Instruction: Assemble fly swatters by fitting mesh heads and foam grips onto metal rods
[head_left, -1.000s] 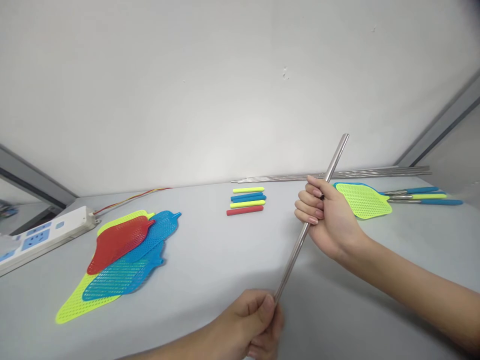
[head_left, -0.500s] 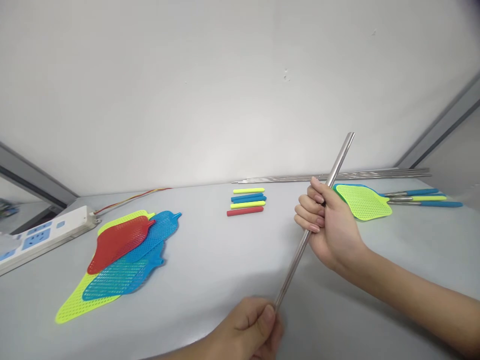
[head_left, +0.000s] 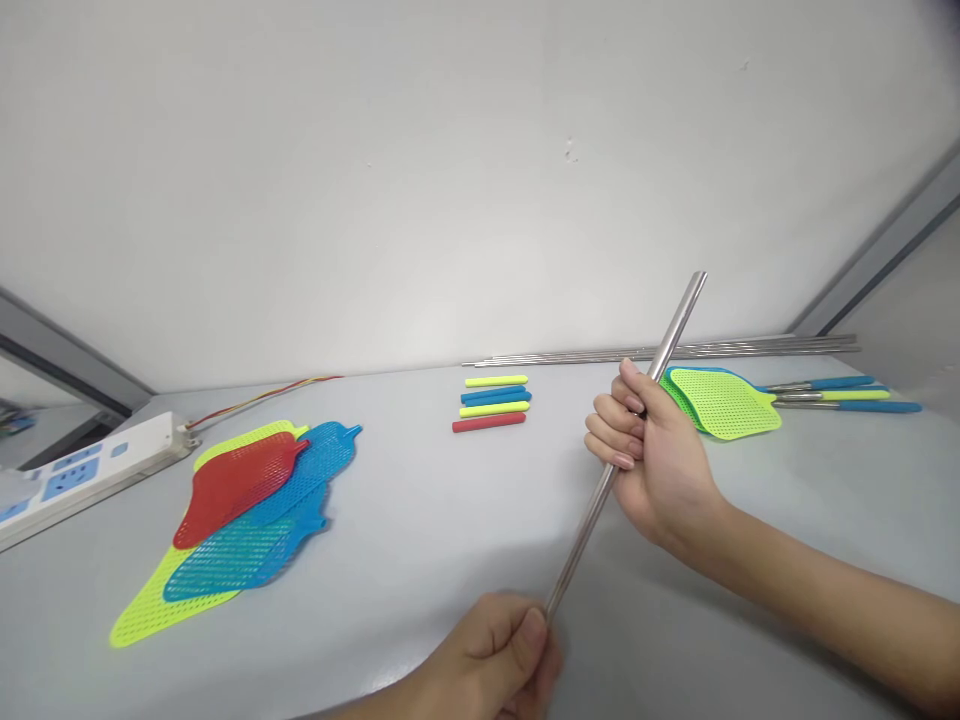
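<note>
A shiny metal rod (head_left: 679, 322) slants in front of me, with its upper end leaning to the right. My right hand (head_left: 664, 465) is closed around its middle, thumb pointing up along the shaft. Lower down, my left hand (head_left: 491, 650) pinches the rod's bottom end between thumb and fingers, hiding the tip. Just behind the right hand, a yellow-green fly swatter (head_left: 727, 405) lies on top of other swatters with blue and yellow handles. Both hands are held above the grey table (head_left: 420, 510).
Loose swatter heads in red (head_left: 240, 485), blue (head_left: 225, 560) and yellow-green (head_left: 135, 615) overlap at left. Several coloured handle grips (head_left: 491, 423) lie mid-table. Thin metal rods (head_left: 772, 349) lie along the wall. A white power strip (head_left: 142, 440) with wires sits far left.
Both hands keep their grip on the rod. The rod's top end and my right hand sit slightly lower, and the narrow stretch above my left hand shows less.
</note>
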